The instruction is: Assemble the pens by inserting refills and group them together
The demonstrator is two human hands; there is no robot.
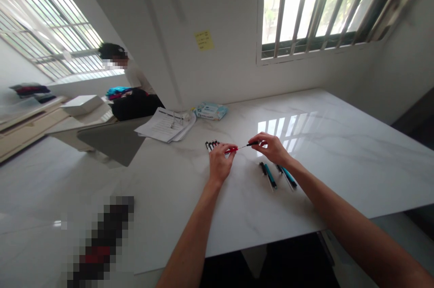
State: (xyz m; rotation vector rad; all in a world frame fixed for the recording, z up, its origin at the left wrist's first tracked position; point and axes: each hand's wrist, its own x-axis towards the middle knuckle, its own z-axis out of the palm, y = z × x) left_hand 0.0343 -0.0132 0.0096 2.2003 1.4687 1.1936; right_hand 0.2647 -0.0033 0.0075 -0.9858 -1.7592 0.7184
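Pinched in the fingers of my left hand (221,165) is a red pen barrel (232,150), pointing right. My right hand (271,148) grips a black pen part (252,143) between thumb and fingers. A thin pale rod, like a refill (242,147), spans the gap between the two parts. Several pens (210,144) lie side by side just beyond my left hand, partly hidden by it. Below my right hand lie two small groups of teal and black pen parts (270,176), (288,176), each with a thin light rod beside it.
A white marbled table (237,215) carries everything. Printed papers (164,125) with glasses on top lie at the back left, beside a pack of wipes (212,111). A yellow note (204,40) sticks to the wall. Another person (135,75) sits at the far left.
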